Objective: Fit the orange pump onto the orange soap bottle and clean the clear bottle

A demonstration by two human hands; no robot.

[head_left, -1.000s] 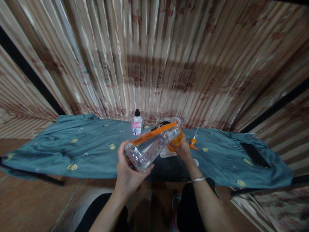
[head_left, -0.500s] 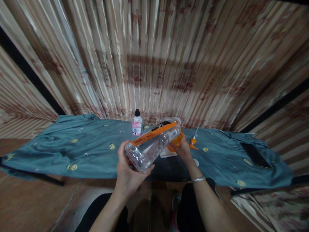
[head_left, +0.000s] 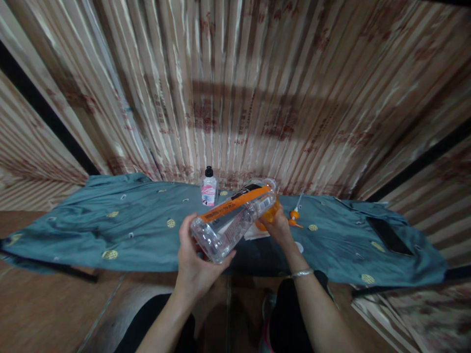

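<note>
Gripping the base of one large clear bottle [head_left: 235,218] with the left hand [head_left: 200,267] spread wide around it; holding it tilted above the surface [head_left: 147,240]. Clasping one orange bottle [head_left: 271,214], partly hidden behind the clear one, in the curled right hand [head_left: 278,229]. Counting on the surface one black-capped bottle [head_left: 209,190], one orange pump [head_left: 294,214] and one dark phone [head_left: 390,236].

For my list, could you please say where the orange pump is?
In the head view, the orange pump lies right of centre on the teal cloth, between the right hand and the phone.
</note>
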